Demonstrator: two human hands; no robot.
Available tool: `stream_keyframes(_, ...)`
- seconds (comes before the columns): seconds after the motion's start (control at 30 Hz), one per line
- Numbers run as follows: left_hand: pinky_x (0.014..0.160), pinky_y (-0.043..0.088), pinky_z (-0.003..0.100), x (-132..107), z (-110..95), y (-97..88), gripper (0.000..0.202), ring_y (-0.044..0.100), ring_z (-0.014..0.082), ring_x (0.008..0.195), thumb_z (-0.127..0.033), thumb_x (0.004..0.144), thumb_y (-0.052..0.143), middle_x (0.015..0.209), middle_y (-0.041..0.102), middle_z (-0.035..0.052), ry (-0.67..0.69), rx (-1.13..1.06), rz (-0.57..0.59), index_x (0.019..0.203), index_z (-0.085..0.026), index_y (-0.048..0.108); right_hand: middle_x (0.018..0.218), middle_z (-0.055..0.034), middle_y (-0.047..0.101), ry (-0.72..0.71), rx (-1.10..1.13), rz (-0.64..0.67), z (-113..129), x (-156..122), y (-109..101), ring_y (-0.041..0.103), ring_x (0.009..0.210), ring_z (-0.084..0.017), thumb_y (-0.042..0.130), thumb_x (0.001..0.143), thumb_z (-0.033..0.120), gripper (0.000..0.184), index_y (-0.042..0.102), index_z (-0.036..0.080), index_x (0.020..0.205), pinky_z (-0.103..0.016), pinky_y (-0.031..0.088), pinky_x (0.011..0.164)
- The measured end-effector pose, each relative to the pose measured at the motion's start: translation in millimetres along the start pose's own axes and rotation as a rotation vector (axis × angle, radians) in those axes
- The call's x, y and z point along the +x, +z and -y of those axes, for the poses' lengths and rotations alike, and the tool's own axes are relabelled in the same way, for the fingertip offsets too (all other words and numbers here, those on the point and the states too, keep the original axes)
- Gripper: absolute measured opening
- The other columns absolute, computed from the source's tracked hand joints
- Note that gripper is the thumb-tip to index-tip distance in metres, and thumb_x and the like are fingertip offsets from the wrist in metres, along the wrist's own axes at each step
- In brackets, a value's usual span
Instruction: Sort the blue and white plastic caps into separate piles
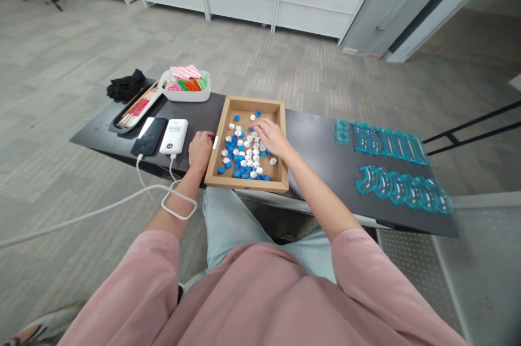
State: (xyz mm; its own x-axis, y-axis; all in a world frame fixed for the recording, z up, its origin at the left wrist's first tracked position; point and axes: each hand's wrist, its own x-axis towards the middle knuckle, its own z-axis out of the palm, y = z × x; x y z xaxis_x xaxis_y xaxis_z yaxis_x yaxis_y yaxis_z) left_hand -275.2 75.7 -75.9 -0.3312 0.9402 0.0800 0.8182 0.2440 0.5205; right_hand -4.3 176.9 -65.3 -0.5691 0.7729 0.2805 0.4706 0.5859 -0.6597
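A shallow cardboard tray lies in front of me, holding many small blue and white pieces, several of them hexagonal. White pieces gather around the middle and blue pieces lie mostly to the left and front. My right hand reaches in from the right, its fingers bent together with the tips at a small blue piece. Against the tray's left wall rests my left hand, fingers curled at the rim; its fingertips are partly hidden.
Left of the tray sit a white power bank, a phone, a black tray of sticks, a white basket and black cloth. A white cable crosses my left forearm. Teal clear plastic parts lie right.
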Motion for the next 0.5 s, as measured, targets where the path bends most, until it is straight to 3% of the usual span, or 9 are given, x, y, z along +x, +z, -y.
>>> stream_keyframes(0.1,0.1,0.046,0.039,1,1,2.5,0.039,0.067,0.0272,0.12,-0.026,0.113,0.043,0.133,0.073,0.0169,0.003,-0.05,-0.025,0.129,-0.015,0.076,0.127,-0.0117,0.075,0.075,-0.031,-0.18,-9,-37,-24,0.068,0.126,-0.031,0.041,0.117,0.054,0.044,0.078,0.03,0.12,-0.052,0.052,0.117)
stream_keyframes(0.2,0.103,0.048,0.035,-2,2,1.5,0.043,0.069,0.025,0.12,-0.039,0.115,0.043,0.13,0.076,0.0133,0.022,-0.113,-0.039,0.131,-0.016,0.076,0.123,-0.0137,0.076,0.228,-0.035,-0.311,-23,-84,-40,0.069,0.116,-0.035,0.039,0.112,0.063,0.047,0.077,0.036,0.119,-0.056,0.056,0.109)
stream_keyframes(0.37,0.103,0.054,0.033,-7,8,-3.2,0.055,0.072,0.0229,0.105,-0.053,0.101,0.064,0.123,0.079,0.0071,0.081,-0.324,0.011,0.142,-0.019,0.075,0.119,-0.0146,0.077,0.395,-0.105,-0.238,-39,-166,-49,0.071,0.107,-0.041,0.051,0.104,0.062,0.034,0.076,0.042,0.116,-0.07,0.051,0.106)
stream_keyframes(0.5,0.107,0.055,0.038,-7,13,-5.5,0.066,0.071,0.0244,0.103,-0.056,0.091,0.072,0.119,0.08,0.0072,0.106,-0.371,0.061,0.146,-0.018,0.074,0.123,-0.0169,0.075,0.419,-0.22,-0.182,-36,-202,-52,0.067,0.119,-0.045,0.053,0.103,0.063,0.034,0.079,0.046,0.118,-0.073,0.05,0.104)
